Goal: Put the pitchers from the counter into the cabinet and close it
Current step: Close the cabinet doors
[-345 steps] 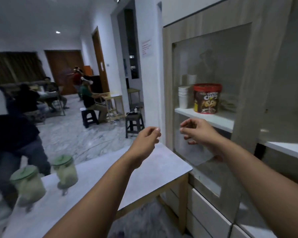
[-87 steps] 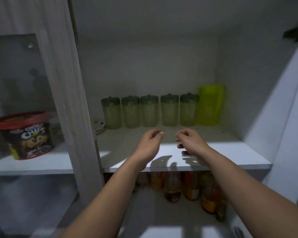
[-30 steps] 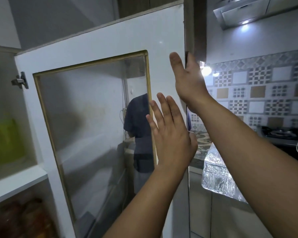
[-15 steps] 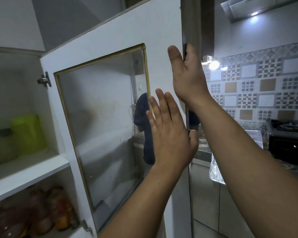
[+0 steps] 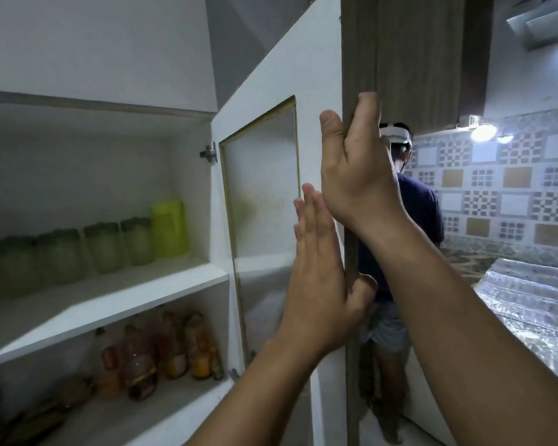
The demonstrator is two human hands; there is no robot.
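Observation:
The cabinet door (image 5: pixel 316 101), white inside with a glass pane, stands open, edge-on in the middle of the view. My right hand (image 5: pixel 356 175) grips its outer edge, thumb on the inside, fingers wrapped round the wood-grain front. Lower down, my left hand (image 5: pixel 322 278) lies flat against the door's inner face, fingers straight, thumb hooked on the edge. On the upper shelf (image 5: pixel 116 294) at the left stand several pale pitchers with dark green lids (image 5: pixel 103 247) in a row, with a bright yellow-green pitcher (image 5: pixel 169 228) at the right end.
The lower shelf holds several bottles (image 5: pixel 171 349) with orange and brown contents. Behind the door a person in a dark shirt (image 5: pixel 416 220) stands facing away. A foil-covered counter (image 5: pixel 529 300) and a tiled wall lie at the right.
The door has swung towards the cabinet and now shows nearly edge-on. My view has turned left, so the shelves and pitchers show more. My left thumb now hooks the edge.

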